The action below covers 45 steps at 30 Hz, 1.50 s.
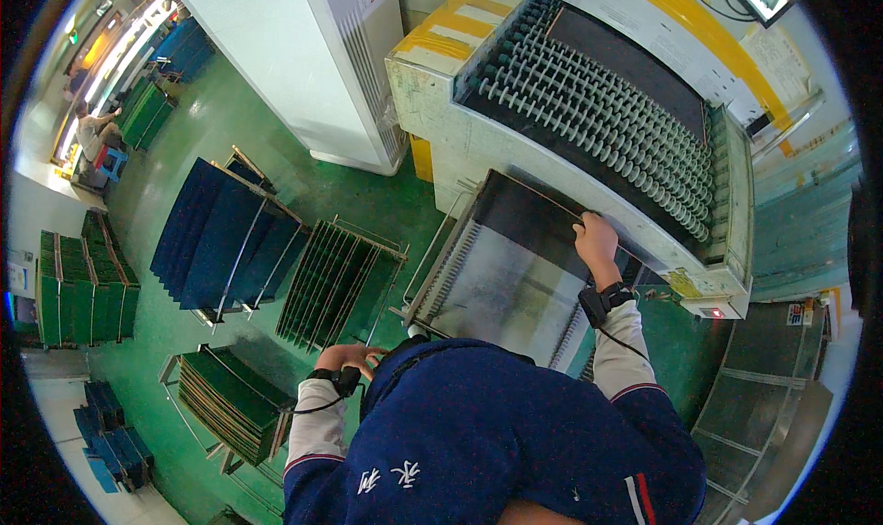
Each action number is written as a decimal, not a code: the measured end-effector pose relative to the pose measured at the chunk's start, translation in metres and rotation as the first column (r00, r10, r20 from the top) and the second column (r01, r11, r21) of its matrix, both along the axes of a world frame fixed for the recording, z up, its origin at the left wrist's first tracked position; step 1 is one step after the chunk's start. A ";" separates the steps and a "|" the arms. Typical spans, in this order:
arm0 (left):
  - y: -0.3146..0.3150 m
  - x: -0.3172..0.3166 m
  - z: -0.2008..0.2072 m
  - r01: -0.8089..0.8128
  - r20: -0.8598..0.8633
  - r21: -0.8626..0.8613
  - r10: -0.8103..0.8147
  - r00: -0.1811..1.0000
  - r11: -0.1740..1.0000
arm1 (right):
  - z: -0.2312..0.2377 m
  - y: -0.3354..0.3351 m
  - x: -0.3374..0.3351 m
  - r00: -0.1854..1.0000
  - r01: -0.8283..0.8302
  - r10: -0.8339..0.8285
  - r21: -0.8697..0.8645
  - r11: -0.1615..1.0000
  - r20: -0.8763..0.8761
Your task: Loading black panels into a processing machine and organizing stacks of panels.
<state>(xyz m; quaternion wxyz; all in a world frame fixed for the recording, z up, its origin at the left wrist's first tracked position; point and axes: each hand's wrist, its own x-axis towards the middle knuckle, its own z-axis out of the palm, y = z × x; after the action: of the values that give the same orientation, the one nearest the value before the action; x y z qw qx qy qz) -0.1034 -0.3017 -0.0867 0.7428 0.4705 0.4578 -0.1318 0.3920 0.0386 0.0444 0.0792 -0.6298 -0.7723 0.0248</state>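
Observation:
My right hand (598,242) is closed on the far right part of a large dark panel (529,211), its fingers curled over the edge. The panel has a whitish, hazy lower surface and lies in a slotted metal rack (440,269) in front of me. My left hand (353,359) is by my waist at the rack's near left side. Its fingers are bent inward; my body hides their tips and whatever they hold. Each wrist wears a black strapped device with a cable.
Beyond the rack stands a machine with rows of roller discs (598,111); another dark panel (635,61) lies at its far side. To the left are racks of blue panels (216,240) and green panels (336,281). A white cabinet (303,65) stands behind. Someone sits far left.

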 end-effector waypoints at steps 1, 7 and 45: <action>-0.001 0.000 0.001 -0.016 0.001 -0.010 0.016 1.000 1.000 | -0.001 0.000 0.000 1.000 -0.003 0.003 0.006 1.000 -0.005; 0.003 0.002 0.010 -0.024 -0.010 -0.032 0.023 1.000 0.999 | -0.003 0.000 0.003 1.000 -0.003 0.003 0.011 1.000 -0.016; -0.019 -0.023 -0.049 0.057 0.111 0.049 -0.062 0.992 0.997 | 0.005 0.000 -0.003 0.999 0.006 -0.006 0.001 1.000 -0.032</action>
<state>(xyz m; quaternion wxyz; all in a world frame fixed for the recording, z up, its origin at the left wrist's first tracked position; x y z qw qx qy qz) -0.1260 -0.3209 -0.1355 0.7521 0.5073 0.4041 -0.1169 0.3890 0.0382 0.0498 0.0919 -0.6316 -0.7690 0.0343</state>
